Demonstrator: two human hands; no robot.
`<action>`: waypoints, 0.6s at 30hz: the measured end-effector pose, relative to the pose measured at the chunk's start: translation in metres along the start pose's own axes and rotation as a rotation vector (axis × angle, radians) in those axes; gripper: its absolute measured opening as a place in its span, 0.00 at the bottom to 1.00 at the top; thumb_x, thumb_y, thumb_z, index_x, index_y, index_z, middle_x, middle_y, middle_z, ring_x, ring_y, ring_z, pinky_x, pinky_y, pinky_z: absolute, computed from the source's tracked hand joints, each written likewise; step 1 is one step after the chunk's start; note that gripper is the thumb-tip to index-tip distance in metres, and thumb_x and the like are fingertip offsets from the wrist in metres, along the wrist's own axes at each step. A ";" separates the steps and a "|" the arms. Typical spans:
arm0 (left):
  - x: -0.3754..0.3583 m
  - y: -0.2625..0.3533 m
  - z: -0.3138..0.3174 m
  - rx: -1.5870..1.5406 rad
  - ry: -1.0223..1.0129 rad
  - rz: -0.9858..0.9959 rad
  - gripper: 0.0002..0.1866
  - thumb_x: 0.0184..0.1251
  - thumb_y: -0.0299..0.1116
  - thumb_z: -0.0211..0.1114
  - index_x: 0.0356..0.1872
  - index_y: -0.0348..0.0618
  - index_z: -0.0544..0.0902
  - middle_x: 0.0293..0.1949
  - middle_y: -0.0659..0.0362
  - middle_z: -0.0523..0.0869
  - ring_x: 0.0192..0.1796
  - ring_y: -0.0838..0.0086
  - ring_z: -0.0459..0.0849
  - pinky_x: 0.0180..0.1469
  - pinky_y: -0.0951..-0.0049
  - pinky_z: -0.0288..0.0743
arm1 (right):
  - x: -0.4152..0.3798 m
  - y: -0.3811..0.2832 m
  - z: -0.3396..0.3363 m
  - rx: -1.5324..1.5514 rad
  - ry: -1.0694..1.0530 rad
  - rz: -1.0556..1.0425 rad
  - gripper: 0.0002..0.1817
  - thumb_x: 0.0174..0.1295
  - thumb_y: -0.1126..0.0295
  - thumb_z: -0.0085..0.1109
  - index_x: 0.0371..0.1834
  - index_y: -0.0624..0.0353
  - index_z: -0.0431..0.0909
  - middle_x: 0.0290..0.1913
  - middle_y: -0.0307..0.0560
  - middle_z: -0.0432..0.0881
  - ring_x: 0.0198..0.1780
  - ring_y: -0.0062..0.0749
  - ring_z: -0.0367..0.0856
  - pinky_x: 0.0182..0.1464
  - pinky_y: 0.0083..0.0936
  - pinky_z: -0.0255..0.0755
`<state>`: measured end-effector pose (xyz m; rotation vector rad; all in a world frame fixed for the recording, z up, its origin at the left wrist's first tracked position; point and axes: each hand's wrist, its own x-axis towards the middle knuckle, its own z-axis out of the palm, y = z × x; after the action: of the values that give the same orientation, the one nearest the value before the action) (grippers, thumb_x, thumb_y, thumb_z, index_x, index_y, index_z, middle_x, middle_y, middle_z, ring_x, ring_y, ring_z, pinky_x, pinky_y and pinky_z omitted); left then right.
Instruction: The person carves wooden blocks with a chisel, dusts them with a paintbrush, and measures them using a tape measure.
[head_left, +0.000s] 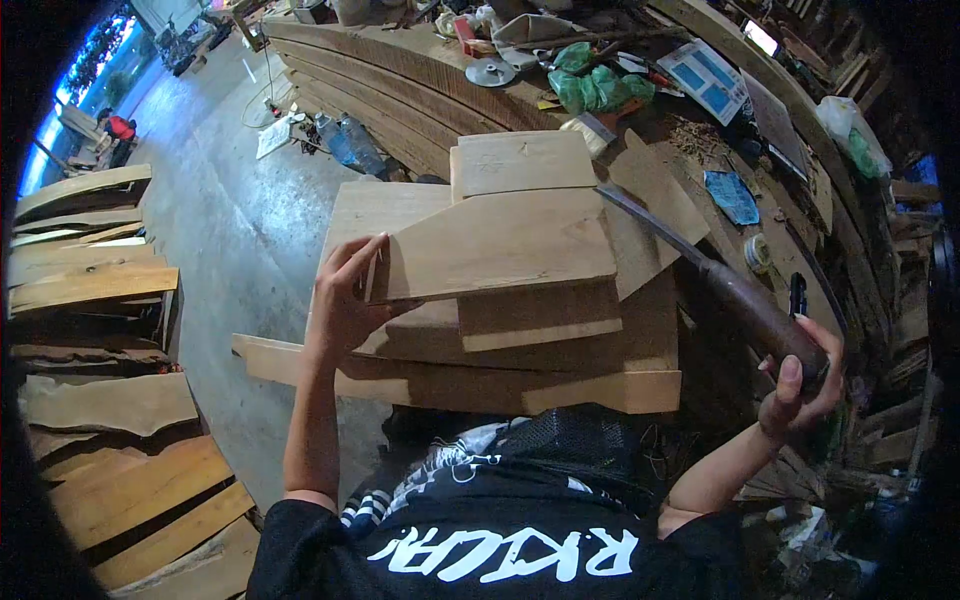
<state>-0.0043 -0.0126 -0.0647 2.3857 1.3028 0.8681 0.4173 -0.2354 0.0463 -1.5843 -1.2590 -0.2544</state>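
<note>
Several pale wooden boards lie stacked in front of me. My left hand (pixel 345 295) grips the left end of the top board (pixel 500 243), thumb and fingers on its edge. A smaller wood piece (pixel 527 163) lies against that board's far edge. On the right, my right hand (pixel 802 385) is wrapped round the thick brown handle of a long tool (pixel 750 298). The tool's narrow metal blade points up and left, its tip close to the top board's right corner. A long plank (pixel 510 386) lies along the near side of the stack.
Wooden planks (pixel 110 400) line the floor at left. Behind the stack, a bench of thick curved slabs (pixel 400 85) holds green plastic bags (pixel 595 88), papers (pixel 703 80) and a blue packet (pixel 732 197). Plastic bottles (pixel 350 147) lie on the floor. A person in red (pixel 121 130) is far off.
</note>
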 end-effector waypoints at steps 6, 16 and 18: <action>0.001 0.010 -0.006 0.027 0.013 0.036 0.47 0.37 0.45 0.88 0.66 0.46 0.79 0.61 0.49 0.81 0.62 0.56 0.81 0.63 0.55 0.77 | 0.016 -0.024 0.027 -0.192 -0.040 -0.232 0.30 0.60 0.49 0.60 0.48 0.71 0.82 0.39 0.55 0.85 0.30 0.35 0.85 0.34 0.28 0.80; 0.046 0.106 0.018 -0.235 0.194 0.438 0.45 0.50 0.44 0.82 0.73 0.56 0.73 0.71 0.46 0.70 0.69 0.42 0.71 0.70 0.45 0.68 | 0.032 -0.108 0.089 -0.068 -0.243 -0.619 0.25 0.54 0.54 0.73 0.45 0.64 0.84 0.31 0.49 0.87 0.28 0.41 0.85 0.34 0.31 0.79; 0.061 0.116 0.023 -0.252 0.219 0.533 0.37 0.54 0.40 0.80 0.67 0.53 0.75 0.65 0.46 0.73 0.65 0.44 0.74 0.68 0.47 0.71 | 0.029 -0.115 0.106 0.057 -0.339 -0.643 0.23 0.53 0.58 0.76 0.46 0.64 0.83 0.30 0.48 0.87 0.27 0.39 0.85 0.31 0.30 0.77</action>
<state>0.1120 -0.0247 -0.0011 2.5107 0.5613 1.3776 0.2929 -0.1449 0.0879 -1.1612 -2.0085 -0.3550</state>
